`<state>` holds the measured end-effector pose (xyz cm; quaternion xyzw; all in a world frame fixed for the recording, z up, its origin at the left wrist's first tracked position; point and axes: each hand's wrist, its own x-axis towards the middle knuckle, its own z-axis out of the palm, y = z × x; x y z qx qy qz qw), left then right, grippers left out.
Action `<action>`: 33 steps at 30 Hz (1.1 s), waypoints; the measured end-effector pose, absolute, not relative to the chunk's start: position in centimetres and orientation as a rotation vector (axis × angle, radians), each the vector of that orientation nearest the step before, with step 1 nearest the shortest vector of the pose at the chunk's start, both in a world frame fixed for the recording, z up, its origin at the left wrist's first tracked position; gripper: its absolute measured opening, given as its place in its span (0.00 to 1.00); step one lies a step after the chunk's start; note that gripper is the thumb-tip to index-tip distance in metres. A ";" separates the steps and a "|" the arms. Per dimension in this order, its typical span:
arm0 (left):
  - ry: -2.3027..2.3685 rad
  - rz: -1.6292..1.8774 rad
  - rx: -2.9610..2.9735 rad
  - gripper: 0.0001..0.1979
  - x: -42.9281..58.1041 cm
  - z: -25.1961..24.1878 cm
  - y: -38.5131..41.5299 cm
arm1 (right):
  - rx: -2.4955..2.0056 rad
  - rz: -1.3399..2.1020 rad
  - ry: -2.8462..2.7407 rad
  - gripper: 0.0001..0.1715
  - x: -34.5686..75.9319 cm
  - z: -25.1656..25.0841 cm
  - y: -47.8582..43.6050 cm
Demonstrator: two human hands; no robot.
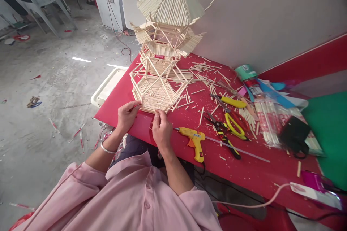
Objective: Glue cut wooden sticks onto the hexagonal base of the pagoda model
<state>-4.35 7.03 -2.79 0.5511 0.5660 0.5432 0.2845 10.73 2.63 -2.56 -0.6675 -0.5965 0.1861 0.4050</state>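
My left hand (pixel 128 116) is closed in a pinch at the front left corner of a six-sided frame (pixel 160 79) built from thin wooden sticks. At the front edge, a little to the right, my right hand (pixel 162 130) pinches the same piece with thumb and forefinger. Rows of sticks lie flat inside the frame as a floor. Whether a separate loose stick is between my fingers cannot be made out. Behind it stands a taller pagoda model (pixel 169 11) with tiered stick roofs. A yellow glue gun (pixel 193 140) lies just right of my right hand.
Loose cut sticks (pixel 203 68) are scattered over the red table (pixel 173 140). To the right lie yellow-handled pliers (pixel 233 122), black-and-yellow cutters (pixel 225 135), bagged sticks (pixel 267 119) and a black object (pixel 294 135). A white power strip (pixel 314 195) sits at the near right edge.
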 end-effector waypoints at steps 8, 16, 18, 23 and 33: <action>1.519 1.431 1.476 0.07 -4.5 -3.0 7.1 | -1.688 0.455 -1.509 0.21 10.8 -2.7 2.7; 1.452 1.431 1.526 0.05 -4.4 -3.0 7.6 | -1.676 0.434 -1.517 0.22 10.8 -2.8 2.7; 1.445 1.436 1.526 0.04 -4.3 -3.0 7.6 | -1.673 0.429 -1.515 0.22 10.8 -2.9 2.8; 1.447 1.449 1.517 0.05 -4.3 -3.2 7.6 | -1.673 0.423 -1.506 0.22 10.8 -2.9 2.9; 1.432 1.468 1.496 0.05 -4.3 -3.2 7.6 | -1.675 0.439 -1.501 0.22 10.8 -2.9 2.8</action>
